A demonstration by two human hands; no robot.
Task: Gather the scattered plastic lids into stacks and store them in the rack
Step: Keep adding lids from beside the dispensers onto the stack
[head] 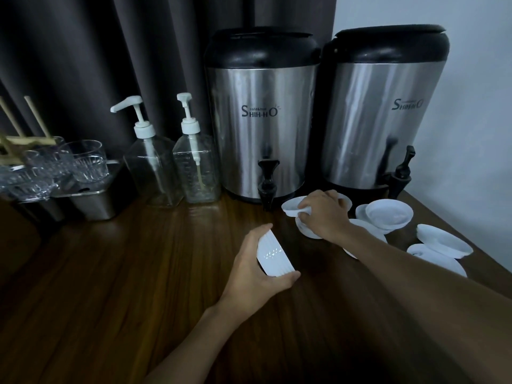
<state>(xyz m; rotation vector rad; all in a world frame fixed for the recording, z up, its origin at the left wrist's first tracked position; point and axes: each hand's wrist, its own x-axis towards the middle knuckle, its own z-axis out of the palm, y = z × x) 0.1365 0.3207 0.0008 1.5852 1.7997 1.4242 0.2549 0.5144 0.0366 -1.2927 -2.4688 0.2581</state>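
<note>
My left hand [256, 268] grips a stack of white plastic lids [273, 256], held on its side above the wooden counter [110, 273]. My right hand [324, 213] reaches toward the right dispenser and pinches a white lid [292, 207] lying in front of the left dispenser's tap. Another lid [306, 230] lies partly under that hand. More white lids are scattered at the right: a small pile [388, 216] near the right tap and two lids [443, 241] close to the counter's right edge. No rack for lids is identifiable.
Two steel drink dispensers [263, 120] [388, 115] stand at the back with black taps. Two clear pump bottles [155, 167] [196, 170] stand left of them. A steel bin [94, 202] with glass cups [86, 162] sits at far left. A dark curtain hangs behind.
</note>
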